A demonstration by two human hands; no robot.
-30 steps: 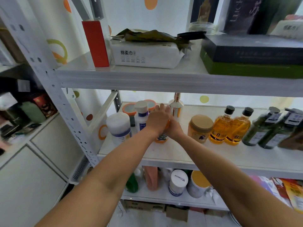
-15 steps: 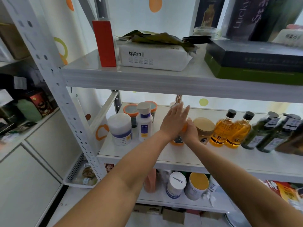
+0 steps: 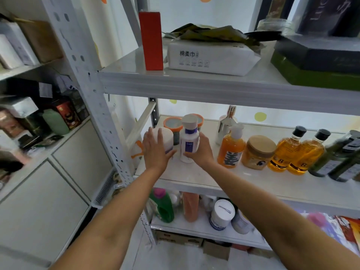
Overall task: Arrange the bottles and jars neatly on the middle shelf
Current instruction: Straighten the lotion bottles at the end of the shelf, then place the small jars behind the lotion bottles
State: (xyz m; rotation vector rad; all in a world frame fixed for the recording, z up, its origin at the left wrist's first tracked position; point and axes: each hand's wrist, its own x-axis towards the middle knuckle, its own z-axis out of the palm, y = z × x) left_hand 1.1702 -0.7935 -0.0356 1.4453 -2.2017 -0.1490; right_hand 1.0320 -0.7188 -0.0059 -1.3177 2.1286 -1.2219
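Metal shelving is filling the view. At the middle shelf's (image 3: 204, 178) left end, the left hand (image 3: 155, 151) is pressing straight, spread fingers (image 3: 160, 136) against a white jar (image 3: 169, 137). The right hand (image 3: 201, 153) is seemingly curling round the white bottle (image 3: 190, 142), which is probably light, smooth plastic and best gripped mid-body.

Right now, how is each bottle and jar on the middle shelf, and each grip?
white jar: upright, lid on.
white bottle: upright, cap on, held.
orange pump bottle: upright, standing free.
tan-lidded jar: upright, lid on.
amber bottles: upright, black caps on, side by side.
silver bottle: upright, at the back.
left grip: fingers straight, touching the white jar.
right grip: fingers curled round the white bottle.
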